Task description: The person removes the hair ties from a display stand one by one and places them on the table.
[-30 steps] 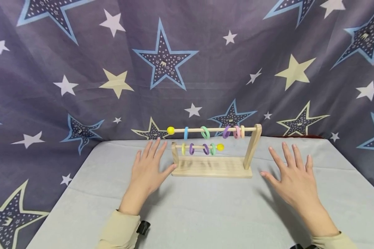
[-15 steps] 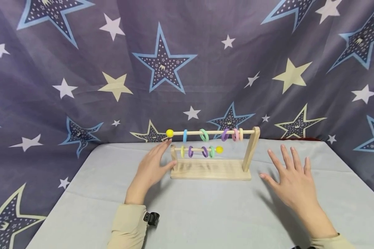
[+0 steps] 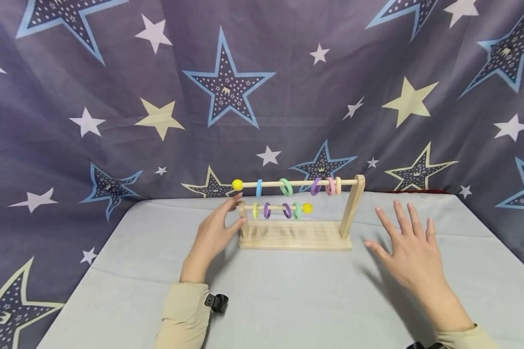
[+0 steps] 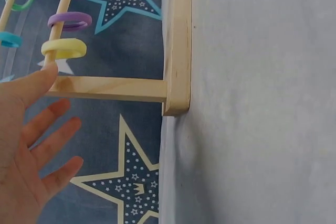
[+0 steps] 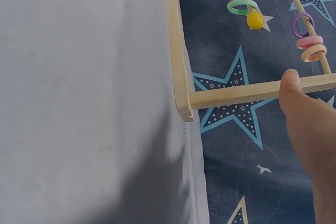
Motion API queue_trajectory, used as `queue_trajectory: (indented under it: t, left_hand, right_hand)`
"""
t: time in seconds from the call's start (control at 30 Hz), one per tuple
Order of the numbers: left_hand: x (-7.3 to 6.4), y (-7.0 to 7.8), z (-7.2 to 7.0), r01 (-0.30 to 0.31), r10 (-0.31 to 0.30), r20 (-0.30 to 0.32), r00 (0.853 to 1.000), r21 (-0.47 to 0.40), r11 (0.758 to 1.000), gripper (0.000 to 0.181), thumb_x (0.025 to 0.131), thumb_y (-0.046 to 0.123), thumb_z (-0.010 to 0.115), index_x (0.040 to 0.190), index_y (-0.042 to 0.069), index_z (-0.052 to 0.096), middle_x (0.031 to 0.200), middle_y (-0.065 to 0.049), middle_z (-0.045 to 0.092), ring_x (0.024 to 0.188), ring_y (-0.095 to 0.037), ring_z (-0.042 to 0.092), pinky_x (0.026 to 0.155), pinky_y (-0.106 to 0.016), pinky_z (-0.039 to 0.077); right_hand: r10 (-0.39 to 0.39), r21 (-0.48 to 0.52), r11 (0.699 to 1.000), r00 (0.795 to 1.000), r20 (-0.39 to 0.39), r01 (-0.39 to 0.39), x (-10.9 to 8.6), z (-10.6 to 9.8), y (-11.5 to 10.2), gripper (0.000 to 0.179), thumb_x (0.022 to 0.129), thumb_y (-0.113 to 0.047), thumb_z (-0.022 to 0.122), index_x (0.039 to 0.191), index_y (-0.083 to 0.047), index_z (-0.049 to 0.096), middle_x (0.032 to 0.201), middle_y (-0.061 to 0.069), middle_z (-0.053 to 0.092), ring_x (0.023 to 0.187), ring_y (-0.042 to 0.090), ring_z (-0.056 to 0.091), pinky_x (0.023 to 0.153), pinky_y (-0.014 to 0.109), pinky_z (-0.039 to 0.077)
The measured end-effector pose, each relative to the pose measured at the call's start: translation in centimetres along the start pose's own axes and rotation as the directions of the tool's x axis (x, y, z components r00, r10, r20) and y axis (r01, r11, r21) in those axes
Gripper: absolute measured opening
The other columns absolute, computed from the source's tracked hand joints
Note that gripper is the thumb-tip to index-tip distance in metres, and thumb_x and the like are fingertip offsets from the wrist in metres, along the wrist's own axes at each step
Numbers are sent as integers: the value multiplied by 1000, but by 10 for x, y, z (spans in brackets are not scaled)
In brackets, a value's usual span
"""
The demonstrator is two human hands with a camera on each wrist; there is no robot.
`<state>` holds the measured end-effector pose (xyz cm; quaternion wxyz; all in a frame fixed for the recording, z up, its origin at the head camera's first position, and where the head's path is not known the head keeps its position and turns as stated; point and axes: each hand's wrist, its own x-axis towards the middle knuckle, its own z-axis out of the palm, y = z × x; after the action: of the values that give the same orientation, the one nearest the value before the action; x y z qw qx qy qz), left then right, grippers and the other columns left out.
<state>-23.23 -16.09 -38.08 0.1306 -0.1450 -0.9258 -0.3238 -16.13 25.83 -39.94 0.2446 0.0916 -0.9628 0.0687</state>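
Observation:
A wooden stand (image 3: 294, 235) carries two horizontal rods with coloured rings. The upper rod (image 3: 303, 183) runs from the tall right post (image 3: 353, 207) to a yellow ball end (image 3: 237, 184), bearing blue, green, purple, pink and cream rings. On the lower rod, fixed to the short left post (image 4: 113, 87), hang yellow, purple and green rings. My left hand (image 3: 213, 237) is beside the short post, thumb close to its top and fingers spread behind; contact is unclear. My right hand (image 3: 412, 257) hovers right of the stand with fingers spread, holding nothing.
The stand rests on a table with a pale grey cloth (image 3: 297, 295). Behind it hangs a dark curtain (image 3: 227, 145) printed with stars. A small black camera (image 3: 217, 303) sits at the left wrist.
My left hand has moved slightly right, its thumb and fingers coming to either side of the short post. The right hand stays nearly still, and the rings keep their places.

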Motion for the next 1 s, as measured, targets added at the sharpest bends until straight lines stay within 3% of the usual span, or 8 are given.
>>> queue_trajectory:
  t: [0.17, 0.33, 0.6, 0.8, 1.0]
  left_hand:
    - [1, 1, 4, 31, -32, -16, 999, -67, 997, 57, 95, 27, 68, 148, 23, 46, 127, -8, 66, 116, -29, 61, 96, -58, 44]
    - [2, -1, 6, 53, -55, -20, 998, -103, 993, 52, 97, 26, 66, 146, 21, 49, 130, -7, 64, 115, -27, 62, 97, -56, 44]
    - [4, -2, 9, 58, -60, -3, 998, -165, 985, 46, 98, 23, 65, 142, 19, 51, 125, -9, 66, 113, -26, 63, 100, -48, 45]
    - [4, -3, 12, 76, -74, 18, 997, -167, 983, 49, 98, 25, 64, 144, 21, 49, 121, -11, 68, 114, -30, 63, 100, -50, 45]
    - [3, -2, 10, 88, -87, 14, 996, -136, 987, 49, 98, 26, 64, 144, 22, 49, 121, -10, 67, 113, -30, 63, 97, -52, 45]
  right_hand:
    - [0, 1, 1000, 1000, 14, 0, 0, 0, 0, 78, 92, -59, 58, 156, -23, 32, 161, 18, 21, 150, 37, 5, 114, 66, 1]
    - [-7, 7, 1000, 1000, 9, 7, 1, 2, -2, 78, 92, -59, 59, 156, -23, 32, 161, 17, 21, 151, 34, 3, 113, 67, 6]
    - [-20, 42, 999, 999, -29, 21, 4, -8, -5, 76, 91, -54, 63, 154, -21, 37, 161, 16, 24, 147, 39, 17, 114, 65, 10]
    - [-64, 70, 995, 991, -115, 72, 5, -14, -11, 73, 90, -57, 62, 149, -18, 45, 156, 17, 34, 141, 39, 30, 111, 63, 20]
    - [-148, 98, 979, 956, -251, 177, 7, -14, -27, 78, 95, -71, 36, 144, -11, 52, 144, 21, 48, 129, 43, 44, 103, 59, 32]
